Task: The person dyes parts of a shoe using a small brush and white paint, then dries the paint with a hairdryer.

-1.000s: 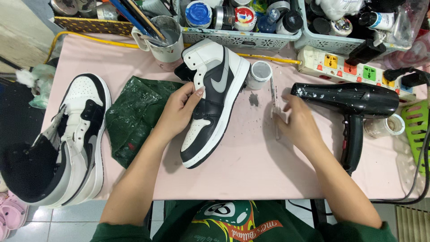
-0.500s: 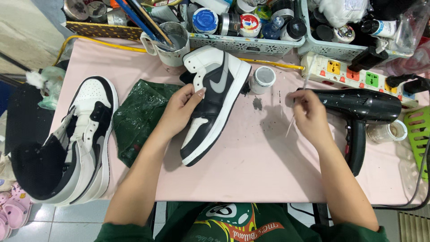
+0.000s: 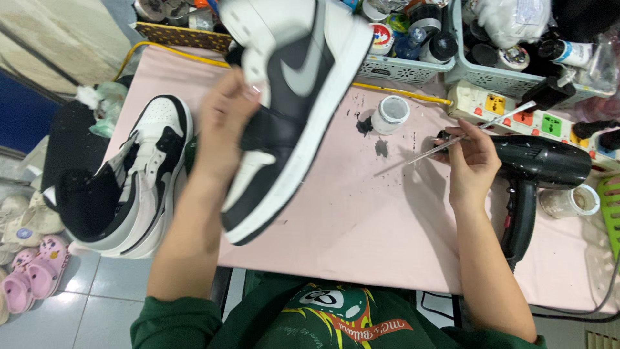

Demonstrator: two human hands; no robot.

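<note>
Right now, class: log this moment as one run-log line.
left hand: holds black-and-white sneaker lifted | right hand: thin brush | table: paint jar, hair dryer

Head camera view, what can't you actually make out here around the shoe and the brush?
- Shoe: its top is cut off by the upper edge; the left hand hides part of its side.
- Brush: the tip is too thin and blurred to tell if it carries paint; the right hand covers its middle.
- Green cloth: almost wholly hidden behind the raised shoe and left forearm.
- Baskets: contents too small, cut by the upper edge.
</note>
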